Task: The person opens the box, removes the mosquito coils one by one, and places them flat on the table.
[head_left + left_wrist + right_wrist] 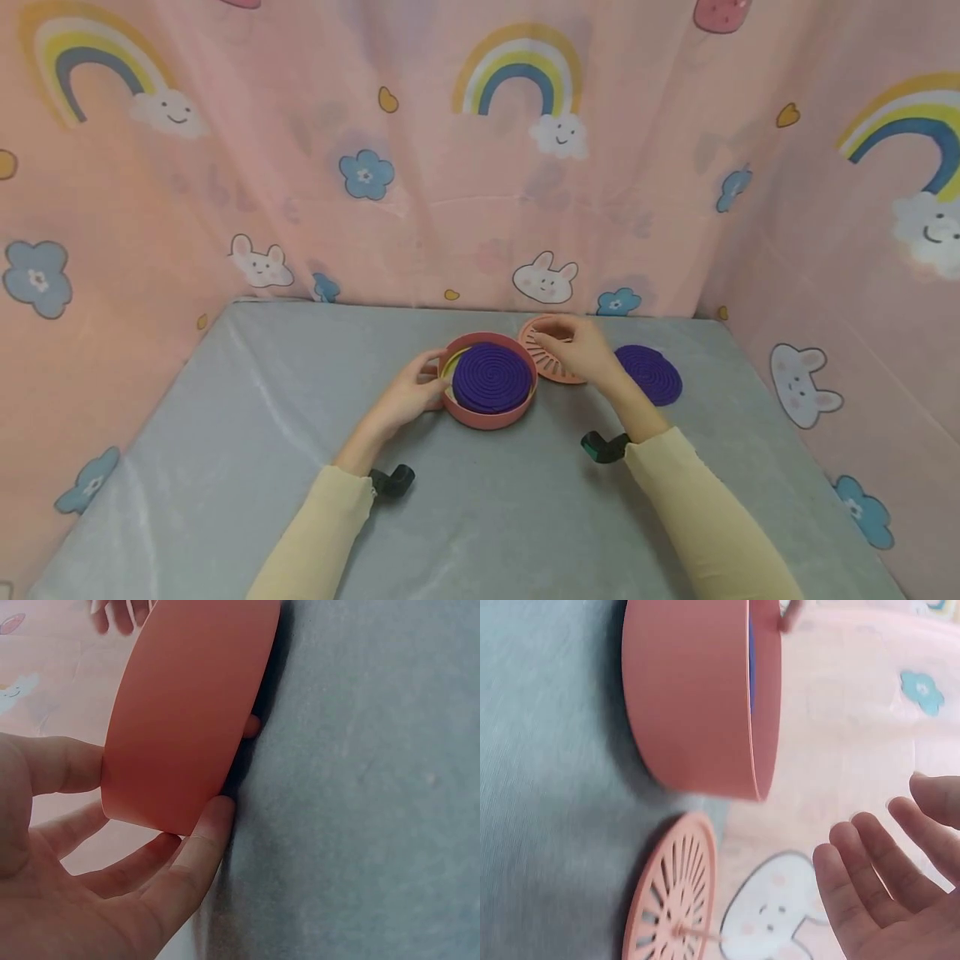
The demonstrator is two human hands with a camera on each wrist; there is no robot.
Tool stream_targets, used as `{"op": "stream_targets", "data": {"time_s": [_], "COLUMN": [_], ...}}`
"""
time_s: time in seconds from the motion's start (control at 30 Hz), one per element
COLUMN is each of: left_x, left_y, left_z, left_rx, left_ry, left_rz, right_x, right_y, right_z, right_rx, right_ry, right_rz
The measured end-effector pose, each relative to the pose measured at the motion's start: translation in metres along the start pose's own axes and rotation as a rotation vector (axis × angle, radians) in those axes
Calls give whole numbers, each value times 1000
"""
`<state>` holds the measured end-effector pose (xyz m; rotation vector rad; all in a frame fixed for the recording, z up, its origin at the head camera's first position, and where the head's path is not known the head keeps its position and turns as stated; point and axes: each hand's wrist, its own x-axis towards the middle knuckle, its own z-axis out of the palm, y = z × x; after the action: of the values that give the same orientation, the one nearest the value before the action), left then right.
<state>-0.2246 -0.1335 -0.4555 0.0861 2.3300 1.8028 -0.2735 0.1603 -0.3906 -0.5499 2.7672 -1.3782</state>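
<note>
Your left hand point(408, 393) grips the box point(487, 420) on the bench point(480, 517), thumb at its rim, fingers against its lower edge. Inside lies a purple coil point(492, 377); well right, a second coil point(651, 377). Farther back, your right hand point(585, 350), loosely extended and holding nothing, hovers above the slotted lid point(549, 362).

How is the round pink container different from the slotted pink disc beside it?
The container has a tall, solid wall; the disc is flat, with slots and a thin stem at its centre. The container holds a purple coil; the disc lies apart from any coil. The left hand grips the container, while the right hand is near the disc without holding it. Both are round and pink.
</note>
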Motion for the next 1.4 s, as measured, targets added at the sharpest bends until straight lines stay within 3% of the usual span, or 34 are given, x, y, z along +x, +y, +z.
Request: {"op": "stream_targets", "data": {"time_s": [0.17, 0.43, 0.8, 1.4], "left_x": [0, 1, 1, 3], "left_y": [1, 1, 1, -5], "left_z": [-1, -2, 1, 0], "left_rx": [-2, -1, 10, 14], "left_ry": [1, 5, -1, -6], "left_rz": [1, 8, 15, 26], "right_x": [7, 18, 34, 40], "right_y": [-11, -21, -14, -15], "right_z": [17, 40, 67, 84], "right_rx": [-59, -90, -153, -251], "right_ry": [-25, -102, -169, -268], "right_rz": [-46, -27, -5, -27]}}
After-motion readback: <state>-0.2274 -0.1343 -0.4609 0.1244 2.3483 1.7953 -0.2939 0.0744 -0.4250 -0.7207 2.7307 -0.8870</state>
